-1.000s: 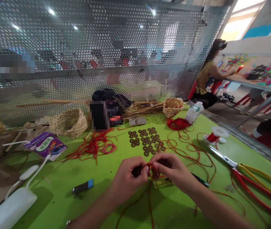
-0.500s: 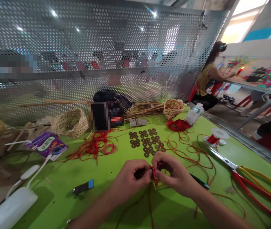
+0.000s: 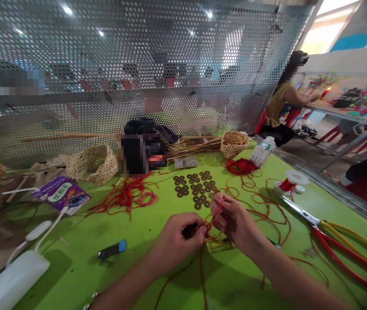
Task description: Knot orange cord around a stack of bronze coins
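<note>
My left hand [image 3: 178,239] is closed in a pinch on a small dark coin piece and the red cord [image 3: 214,215] knotted to it. My right hand [image 3: 231,219] pinches the same red cord a little higher and holds it taut up and to the right. The cord's loose ends trail down toward me over the green table [image 3: 138,267]. Just beyond my hands lie several clusters of dark round coins [image 3: 196,189]. A small clear box [image 3: 220,246] lies under my right wrist.
A tangle of red cord [image 3: 127,196] lies left of the coins, a red cord bundle [image 3: 239,165] and a spool [image 3: 289,184] to the right. Scissors with red and yellow handles [image 3: 331,239] lie at the right. Woven baskets [image 3: 93,163], a lighter [image 3: 112,250], a purple carton [image 3: 61,194] and a perforated metal screen [image 3: 106,64] surround the workspace. A person sits far right.
My right hand has lifted and drawn the red cord up and away from my left hand, which stays pinched on the coin piece.
</note>
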`<state>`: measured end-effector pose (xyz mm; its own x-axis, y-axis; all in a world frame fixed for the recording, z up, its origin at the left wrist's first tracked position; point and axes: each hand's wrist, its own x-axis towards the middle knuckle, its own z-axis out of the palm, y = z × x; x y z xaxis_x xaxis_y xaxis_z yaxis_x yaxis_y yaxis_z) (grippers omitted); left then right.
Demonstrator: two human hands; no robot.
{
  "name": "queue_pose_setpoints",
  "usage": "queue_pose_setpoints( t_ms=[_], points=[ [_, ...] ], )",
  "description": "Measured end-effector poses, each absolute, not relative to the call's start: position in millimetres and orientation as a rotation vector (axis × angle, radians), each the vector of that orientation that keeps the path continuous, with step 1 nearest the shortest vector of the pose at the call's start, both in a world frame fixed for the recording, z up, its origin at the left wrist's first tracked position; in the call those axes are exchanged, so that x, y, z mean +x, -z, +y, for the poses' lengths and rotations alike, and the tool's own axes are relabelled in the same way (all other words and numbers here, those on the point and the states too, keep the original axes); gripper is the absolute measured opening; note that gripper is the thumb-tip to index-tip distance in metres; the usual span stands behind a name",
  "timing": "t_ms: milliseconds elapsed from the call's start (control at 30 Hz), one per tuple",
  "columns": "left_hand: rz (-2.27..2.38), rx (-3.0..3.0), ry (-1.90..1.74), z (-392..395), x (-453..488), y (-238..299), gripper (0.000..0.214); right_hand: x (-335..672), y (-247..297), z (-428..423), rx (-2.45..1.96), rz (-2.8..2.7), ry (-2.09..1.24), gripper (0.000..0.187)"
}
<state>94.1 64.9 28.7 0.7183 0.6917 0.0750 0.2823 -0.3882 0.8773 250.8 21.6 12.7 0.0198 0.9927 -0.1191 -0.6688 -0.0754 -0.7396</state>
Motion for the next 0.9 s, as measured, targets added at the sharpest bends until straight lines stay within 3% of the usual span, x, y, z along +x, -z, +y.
queue_pose_setpoints(
  t_ms=[467,600,733,900],
  points=[
    [0.766,1.903,-0.502,67,90,-29,0.021,263,-20,29,-0.874,-0.307,-1.293,0.031],
    [0.849,1.851,-0.645,72,88,-28,0.023,266,-17,26,-1.224,-0.749,-1.312,0.036],
    [0.906,1.781,-0.76,77,86,-29,0.024,264,-18,21,-1.372,-1.415,-1.121,0.037],
    [0.913,1.756,-0.829,77,87,-31,0.024,257,-18,17,-1.463,-1.693,-1.021,0.03]
  ],
)
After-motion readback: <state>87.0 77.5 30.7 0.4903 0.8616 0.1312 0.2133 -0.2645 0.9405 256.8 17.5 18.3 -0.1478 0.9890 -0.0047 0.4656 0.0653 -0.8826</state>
